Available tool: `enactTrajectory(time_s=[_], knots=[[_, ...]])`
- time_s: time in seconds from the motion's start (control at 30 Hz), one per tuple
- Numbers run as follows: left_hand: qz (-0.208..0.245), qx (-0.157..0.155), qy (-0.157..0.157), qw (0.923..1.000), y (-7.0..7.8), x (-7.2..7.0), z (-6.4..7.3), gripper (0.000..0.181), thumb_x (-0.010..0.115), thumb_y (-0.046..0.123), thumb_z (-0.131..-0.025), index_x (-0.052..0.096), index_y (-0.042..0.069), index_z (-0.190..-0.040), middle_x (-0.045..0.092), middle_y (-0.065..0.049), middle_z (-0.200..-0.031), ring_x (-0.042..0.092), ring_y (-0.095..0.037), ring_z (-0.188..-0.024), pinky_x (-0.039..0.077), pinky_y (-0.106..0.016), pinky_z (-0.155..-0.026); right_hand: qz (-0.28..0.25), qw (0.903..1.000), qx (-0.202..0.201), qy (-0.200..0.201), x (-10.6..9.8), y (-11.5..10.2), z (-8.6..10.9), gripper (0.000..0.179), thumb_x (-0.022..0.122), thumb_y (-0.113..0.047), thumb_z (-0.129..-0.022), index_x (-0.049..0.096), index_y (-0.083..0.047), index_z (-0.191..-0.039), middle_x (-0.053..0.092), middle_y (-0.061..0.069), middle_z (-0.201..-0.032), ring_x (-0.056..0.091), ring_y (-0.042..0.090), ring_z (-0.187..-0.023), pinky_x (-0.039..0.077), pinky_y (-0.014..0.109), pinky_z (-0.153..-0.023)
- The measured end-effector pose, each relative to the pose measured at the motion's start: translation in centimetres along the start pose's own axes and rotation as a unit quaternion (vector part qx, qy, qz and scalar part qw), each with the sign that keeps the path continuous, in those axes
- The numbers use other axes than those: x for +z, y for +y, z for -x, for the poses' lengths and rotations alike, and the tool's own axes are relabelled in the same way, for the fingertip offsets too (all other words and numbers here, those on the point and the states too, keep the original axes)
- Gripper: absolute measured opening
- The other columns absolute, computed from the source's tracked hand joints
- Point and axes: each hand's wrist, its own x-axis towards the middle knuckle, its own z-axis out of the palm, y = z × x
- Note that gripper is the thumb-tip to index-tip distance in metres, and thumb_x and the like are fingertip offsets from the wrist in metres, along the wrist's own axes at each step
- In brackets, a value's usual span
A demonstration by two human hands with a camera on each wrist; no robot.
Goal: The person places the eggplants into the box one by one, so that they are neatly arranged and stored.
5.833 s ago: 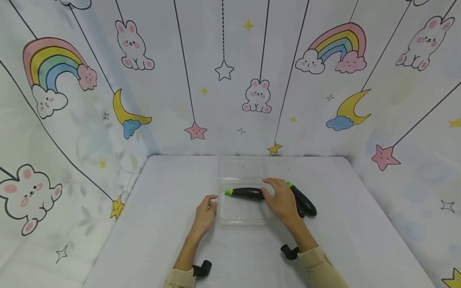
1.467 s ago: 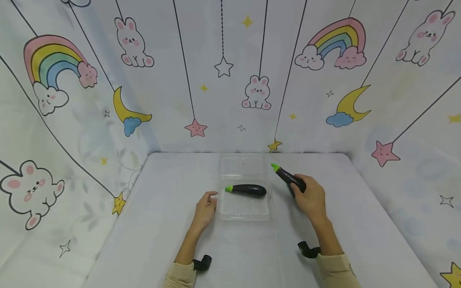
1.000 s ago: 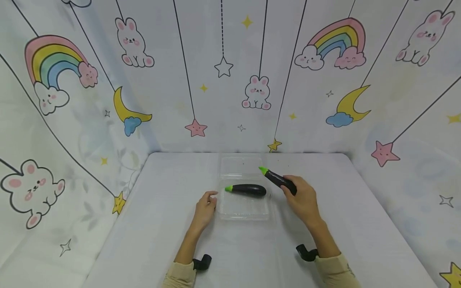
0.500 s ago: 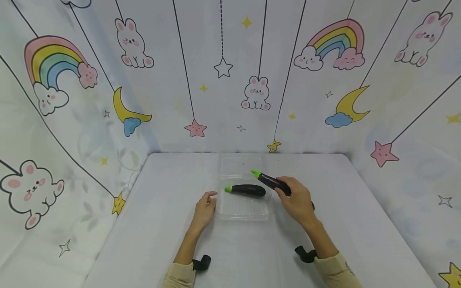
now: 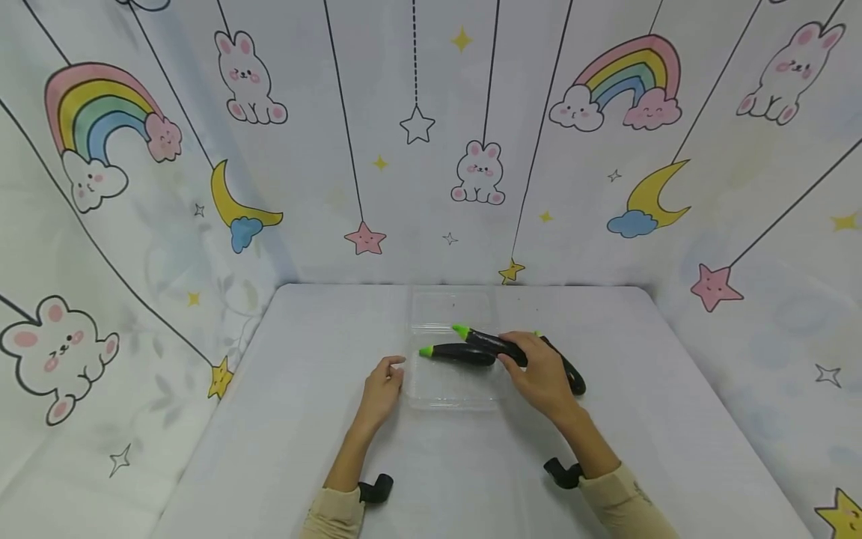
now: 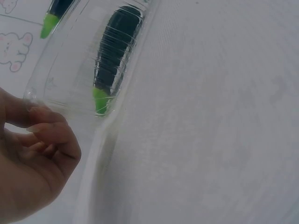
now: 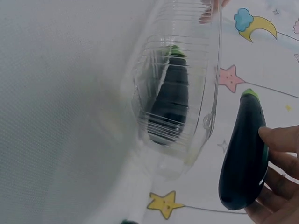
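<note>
In the head view my right hand (image 5: 542,378) grips a glossy black eggplant (image 5: 486,341) with a bright green tip, thumb on one side and fingers on the other. The held eggplant (image 7: 245,151) is above the rim in the right wrist view. Another eggplant (image 5: 458,354) lies inside the clear plastic clamshell box (image 5: 451,393), its green end to the left. My left hand (image 5: 381,391) is at the box's left edge; in the left wrist view its curled thumb and finger pinch the rim corner (image 6: 32,95). A further eggplant (image 5: 571,374) lies behind my right hand, partly hidden.
The box's lid (image 5: 451,308) lies folded back toward the rear of the white table (image 5: 303,352). A printed cloth wall (image 5: 310,150) rises behind the table and on both sides.
My right hand has carried the held eggplant leftward and down over the box, beside the one in it. The eggplant on the right has come into view. My left hand stays put.
</note>
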Motion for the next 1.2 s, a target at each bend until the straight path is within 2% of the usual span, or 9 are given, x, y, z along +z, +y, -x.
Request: enactTrajectory(time_s=[0.27, 0.57, 0.8, 1.0, 1.2], knots=[[0.004, 0.002, 0.000, 1.0000, -0.2, 0.0, 0.0, 0.032, 0.049, 0.010, -0.108, 0.060, -0.001, -0.136, 0.058, -0.007, -0.083, 0.050, -0.015, -0.066, 0.041, -0.026, -0.057, -0.004, 0.9997, -0.008, -0.023, 0.8, 0.0, 0.1, 0.040, 0.083, -0.016, -0.091, 0.070, -0.013, -0.129, 0.069, 0.005, -0.129, 0.065, 0.025, -0.121, 0.054, 0.047, -0.098], [0.005, -0.002, -0.001, 1.0000, -0.1, 0.0, 0.0, 0.032, 0.050, 0.011, -0.108, 0.060, 0.000, -0.136, 0.058, -0.005, -0.082, 0.050, -0.015, -0.066, 0.041, -0.025, -0.056, -0.005, 0.9984, -0.017, -0.053, 1.5, -1.2, 0.0, 0.040, 0.084, -0.014, -0.090, 0.071, -0.012, -0.128, 0.070, 0.006, -0.127, 0.066, 0.026, -0.119, 0.056, 0.046, -0.095], [0.002, 0.003, 0.001, 1.0000, -0.2, 0.1, 0.0, 0.032, 0.049, 0.011, -0.108, 0.060, 0.000, -0.136, 0.057, -0.005, -0.081, 0.050, -0.016, -0.066, 0.041, -0.026, -0.058, 0.001, 0.9977, -0.031, -0.060, 2.4, -1.5, -0.1, 0.040, 0.085, -0.013, -0.088, 0.072, -0.012, -0.126, 0.070, 0.005, -0.125, 0.067, 0.024, -0.118, 0.056, 0.044, -0.097], [0.000, 0.003, 0.004, 1.0000, -0.2, 0.0, 0.1, 0.032, 0.049, 0.011, -0.108, 0.060, 0.000, -0.136, 0.058, -0.005, -0.081, 0.050, -0.015, -0.066, 0.042, -0.027, -0.060, 0.004, 0.9965, -0.039, -0.074, 3.2, -1.8, 0.0, 0.040, 0.085, -0.015, -0.090, 0.072, -0.012, -0.127, 0.070, 0.005, -0.125, 0.068, 0.024, -0.115, 0.057, 0.043, -0.093], [-0.002, 0.001, 0.003, 1.0000, -0.1, 0.0, 0.1, 0.032, 0.049, 0.012, -0.108, 0.060, 0.000, -0.136, 0.058, -0.006, -0.082, 0.052, -0.016, -0.067, 0.043, -0.027, -0.060, 0.003, 0.9959, -0.040, -0.081, 3.8, -2.1, 0.1, 0.041, 0.086, -0.013, -0.088, 0.072, -0.010, -0.127, 0.070, 0.008, -0.126, 0.068, 0.027, -0.116, 0.057, 0.046, -0.093]])
